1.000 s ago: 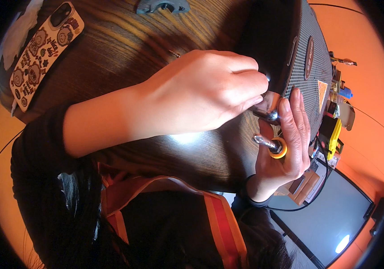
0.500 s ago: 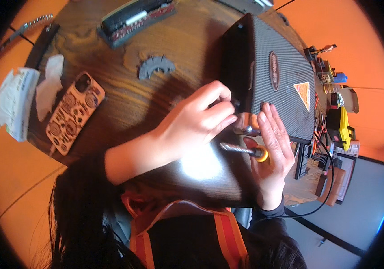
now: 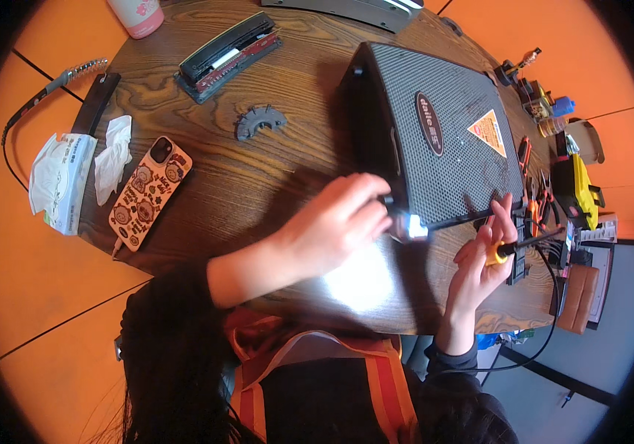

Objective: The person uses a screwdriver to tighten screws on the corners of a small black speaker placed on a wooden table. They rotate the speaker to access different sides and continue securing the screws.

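Observation:
A black speaker box (image 3: 446, 177) with a mesh grille, an oval badge and an orange triangular sticker rests on the wooden table. My left hand (image 3: 335, 222) is closed at the box's near left corner, its fingertips pinched around something small and dark. A shiny metal corner guard (image 3: 410, 226) gleams brightly beside those fingertips. In my right hand (image 3: 478, 270), at the near right side of the box, is a screwdriver (image 3: 500, 253) with a yellow part on its handle. Its dark shaft points right, away from the box, and the palm hides part of the handle.
On the table's left lie a phone in a patterned case (image 3: 150, 192), crumpled tissue (image 3: 113, 159) and a tissue pack (image 3: 62, 181). Farther back are a grey curved part (image 3: 260, 122) and a black-and-red panel (image 3: 228, 55). Hand tools (image 3: 543, 200) and a yellow-black case (image 3: 579, 189) line the right.
The screwdriver has turned from pointing left to pointing right as my right hand moved off the grille. My left hand remains at the corner. The view has shifted.

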The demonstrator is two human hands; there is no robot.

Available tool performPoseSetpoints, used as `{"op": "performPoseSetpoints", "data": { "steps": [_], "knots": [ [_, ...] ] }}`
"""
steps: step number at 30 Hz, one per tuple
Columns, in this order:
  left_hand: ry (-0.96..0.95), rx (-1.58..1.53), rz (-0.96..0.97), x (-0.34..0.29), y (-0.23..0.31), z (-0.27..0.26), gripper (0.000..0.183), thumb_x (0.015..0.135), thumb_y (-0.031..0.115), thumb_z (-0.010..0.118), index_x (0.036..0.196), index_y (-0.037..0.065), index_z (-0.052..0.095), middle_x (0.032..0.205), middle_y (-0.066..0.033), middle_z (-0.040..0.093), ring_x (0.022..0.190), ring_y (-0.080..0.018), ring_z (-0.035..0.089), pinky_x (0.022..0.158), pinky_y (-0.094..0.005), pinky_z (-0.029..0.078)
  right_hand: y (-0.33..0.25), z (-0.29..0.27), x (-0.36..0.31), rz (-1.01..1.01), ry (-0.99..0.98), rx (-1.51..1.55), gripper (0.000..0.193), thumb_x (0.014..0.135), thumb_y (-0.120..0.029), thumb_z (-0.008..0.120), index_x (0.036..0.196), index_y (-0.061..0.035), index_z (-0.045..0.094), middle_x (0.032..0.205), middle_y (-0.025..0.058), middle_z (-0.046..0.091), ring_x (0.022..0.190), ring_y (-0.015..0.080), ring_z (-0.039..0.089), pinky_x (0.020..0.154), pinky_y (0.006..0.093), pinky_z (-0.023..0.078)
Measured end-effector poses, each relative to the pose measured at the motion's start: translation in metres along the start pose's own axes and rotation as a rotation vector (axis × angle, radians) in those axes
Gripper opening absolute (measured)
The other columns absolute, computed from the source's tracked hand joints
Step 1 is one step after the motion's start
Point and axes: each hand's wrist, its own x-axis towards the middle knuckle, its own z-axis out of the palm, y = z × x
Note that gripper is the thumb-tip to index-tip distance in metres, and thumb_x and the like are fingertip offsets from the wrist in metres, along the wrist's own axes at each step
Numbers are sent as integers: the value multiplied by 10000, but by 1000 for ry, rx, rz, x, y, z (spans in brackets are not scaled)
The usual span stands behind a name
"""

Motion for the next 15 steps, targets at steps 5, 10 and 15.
{"op": "performPoseSetpoints", "data": {
  "steps": [5,10,15],
  "knots": [
    [-24,-63,-125,2,26,14,111,724,18,658,766,-43,577,893,-159,517,841,-251,554,710,-313,480,29,-8,36,-76,-84,-32,246,868,58,463,1099,35,546,1215,184,542,1254,297,417,1027,390,322],
    [11,-46,-181,14,35,31,109,727,19,668,765,-20,573,931,-148,484,754,-221,559,654,-308,473,36,-23,61,-95,-193,-161,182,863,-31,559,1036,17,588,1136,134,616,1037,169,581,875,262,437],
    [22,36,-141,15,37,39,136,724,91,660,735,14,548,916,-130,501,753,-269,536,668,-358,447,24,-43,30,-8,111,-199,169,934,-157,482,966,-12,562,774,39,586,657,85,493,610,221,401]
  ]
}}
